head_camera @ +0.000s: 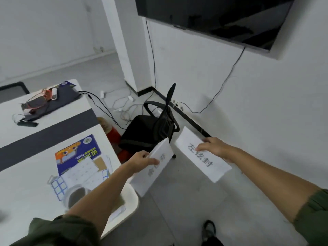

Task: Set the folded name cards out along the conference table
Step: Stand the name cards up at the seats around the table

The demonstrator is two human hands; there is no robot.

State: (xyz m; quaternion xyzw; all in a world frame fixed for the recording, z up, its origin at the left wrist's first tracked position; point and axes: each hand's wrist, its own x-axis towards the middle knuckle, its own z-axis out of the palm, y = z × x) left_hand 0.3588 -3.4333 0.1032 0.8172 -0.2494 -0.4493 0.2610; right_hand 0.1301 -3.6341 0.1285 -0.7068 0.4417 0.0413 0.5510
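Note:
I hold two white folded name cards in the air, off the right end of the white conference table (35, 192). My left hand (142, 159) pinches the left card (152, 167), which tilts steeply so its print is hard to read. My right hand (213, 147) grips the right card (202, 155) by its far edge; three large black characters show on its face. The two cards are apart, both above the grey floor.
On the table lie a blue booklet (78, 151), white sheets, a blue-and-white cube (59, 187), a round container (76, 194), and a dark laptop (53, 102) with cables farther back. A black chair (149, 130) stands ahead by the wall. Loose cables trail across the floor; a screen hangs above.

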